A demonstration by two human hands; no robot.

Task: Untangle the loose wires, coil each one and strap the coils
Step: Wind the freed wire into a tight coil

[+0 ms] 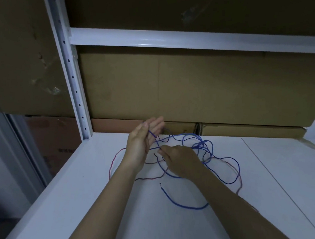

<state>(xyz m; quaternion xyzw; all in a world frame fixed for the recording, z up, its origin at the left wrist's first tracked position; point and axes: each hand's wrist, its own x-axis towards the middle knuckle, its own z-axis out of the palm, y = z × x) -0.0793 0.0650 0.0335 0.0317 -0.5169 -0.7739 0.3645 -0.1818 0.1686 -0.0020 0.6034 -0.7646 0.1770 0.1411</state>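
Observation:
A blue wire (187,205) and a red wire (112,163) lie tangled in loose loops on the white shelf surface (83,190). My left hand (145,137) is raised edge-on with straight fingers, and a strand of the blue wire runs across its palm and fingers. My right hand (178,158) lies low over the middle of the tangle, its fingertips at the blue strand just below the left hand. Whether those fingertips pinch the strand is hidden. The blue wire's free end (160,184) lies loose between my forearms.
Brown cardboard boxes (188,91) fill the back of the shelf. A white perforated upright post (72,84) stands at the left and a white crossbeam (184,39) runs overhead. The shelf's left edge (52,197) drops off to the floor.

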